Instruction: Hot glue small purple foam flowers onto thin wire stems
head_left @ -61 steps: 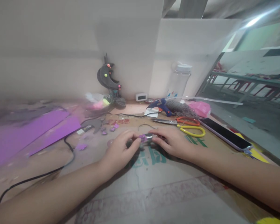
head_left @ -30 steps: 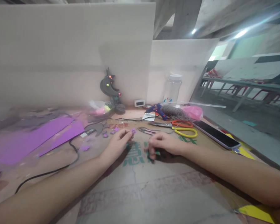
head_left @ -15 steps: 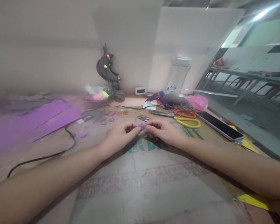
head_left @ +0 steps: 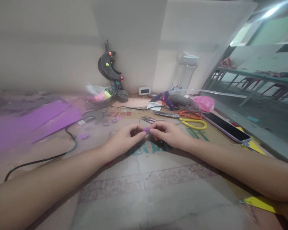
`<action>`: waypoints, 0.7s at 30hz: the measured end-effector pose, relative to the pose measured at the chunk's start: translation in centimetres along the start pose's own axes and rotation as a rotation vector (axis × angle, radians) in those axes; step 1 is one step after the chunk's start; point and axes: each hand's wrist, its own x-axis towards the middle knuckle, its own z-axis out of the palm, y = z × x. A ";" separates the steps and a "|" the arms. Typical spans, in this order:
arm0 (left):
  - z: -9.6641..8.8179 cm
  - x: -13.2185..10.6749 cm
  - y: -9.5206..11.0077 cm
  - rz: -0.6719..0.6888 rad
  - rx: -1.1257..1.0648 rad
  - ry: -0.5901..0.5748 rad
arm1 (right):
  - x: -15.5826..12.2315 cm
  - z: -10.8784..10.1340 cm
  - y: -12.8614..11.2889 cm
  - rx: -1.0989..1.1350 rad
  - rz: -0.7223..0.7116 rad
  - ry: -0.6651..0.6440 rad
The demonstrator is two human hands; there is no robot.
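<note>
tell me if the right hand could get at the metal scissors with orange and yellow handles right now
Probably yes: the scissors lie just beyond the right hand, and the way to their yellow handle looks free, though that hand seems to be pinching a small purple piece.

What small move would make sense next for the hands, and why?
Perhaps a gentle press with the right hand on the purple piece, while the left hand steadies it: both hands' fingertips meet at the piece, and the scissors lie apart from them.
</note>
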 end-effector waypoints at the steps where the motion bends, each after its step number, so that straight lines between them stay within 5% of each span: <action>1: 0.0 0.0 -0.1 0.004 -0.005 0.000 | 0.0 0.0 0.0 -0.008 -0.007 -0.001; 9: 0.1 0.0 -0.1 0.000 0.001 0.010 | -0.4 -0.1 -0.1 -0.026 -0.049 0.103; 15: 0.2 0.0 -0.3 0.008 0.002 0.033 | -0.4 -0.5 -0.2 -0.265 -0.146 0.262; 21: 0.2 -0.1 -0.4 -0.011 -0.003 0.025 | 0.7 -2.8 2.3 -0.618 -0.369 0.265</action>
